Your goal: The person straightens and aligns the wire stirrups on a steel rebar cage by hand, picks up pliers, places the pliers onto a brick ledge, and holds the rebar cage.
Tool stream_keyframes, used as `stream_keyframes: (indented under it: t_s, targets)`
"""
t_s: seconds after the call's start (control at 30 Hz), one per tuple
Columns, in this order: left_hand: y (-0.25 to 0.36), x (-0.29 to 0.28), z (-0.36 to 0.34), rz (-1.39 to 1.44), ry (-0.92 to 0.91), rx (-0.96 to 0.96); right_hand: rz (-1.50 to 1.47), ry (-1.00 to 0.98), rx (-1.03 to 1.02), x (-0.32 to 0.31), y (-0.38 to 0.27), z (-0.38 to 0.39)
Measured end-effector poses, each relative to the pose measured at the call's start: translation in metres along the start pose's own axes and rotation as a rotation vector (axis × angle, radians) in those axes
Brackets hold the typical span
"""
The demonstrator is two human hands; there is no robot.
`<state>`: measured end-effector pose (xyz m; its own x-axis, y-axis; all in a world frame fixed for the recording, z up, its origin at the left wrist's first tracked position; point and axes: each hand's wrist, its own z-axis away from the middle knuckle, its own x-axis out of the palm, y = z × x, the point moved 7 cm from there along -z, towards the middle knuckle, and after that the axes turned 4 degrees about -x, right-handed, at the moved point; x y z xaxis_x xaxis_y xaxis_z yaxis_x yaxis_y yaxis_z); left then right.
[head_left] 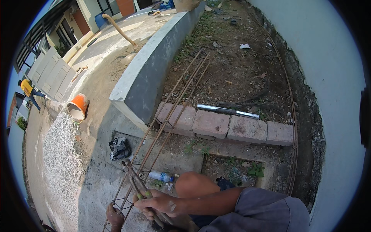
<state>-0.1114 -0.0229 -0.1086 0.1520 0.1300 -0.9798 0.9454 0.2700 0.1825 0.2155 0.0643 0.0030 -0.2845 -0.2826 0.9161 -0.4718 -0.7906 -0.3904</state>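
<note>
A long cage of rusty rebar with wire stirrups (184,92) slants from the lower left up across a pinkish block row. My right hand (160,203) is closed round the handles of long metal pincers (136,181), whose head lies over the cage's bars. My left hand (114,214) grips the cage at the lower left. A crumpled black plastic bag (119,149) and a clear bottle with a blue label (158,176) lie on the concrete beside the cage.
The block row (210,123) crosses ahead, a silver bar (228,111) behind it. A low wall (145,83) runs left of the dirt strip, a white wall (332,85) right. Leftward are gravel (63,154), an orange bucket (79,104) and a person in yellow (27,89).
</note>
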Motion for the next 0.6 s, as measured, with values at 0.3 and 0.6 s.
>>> stream_keyframes:
  t_s: [0.3, 0.6]
  targets:
    - [-0.006, 0.004, 0.0, 0.007, -0.005, 0.001, 0.035, -0.019, 0.0, 0.0, 0.0, 0.0]
    - [0.006, -0.004, -0.002, -0.047, 0.001, 0.039, -0.02, -0.03, 0.045, 0.001, -0.003, 0.003]
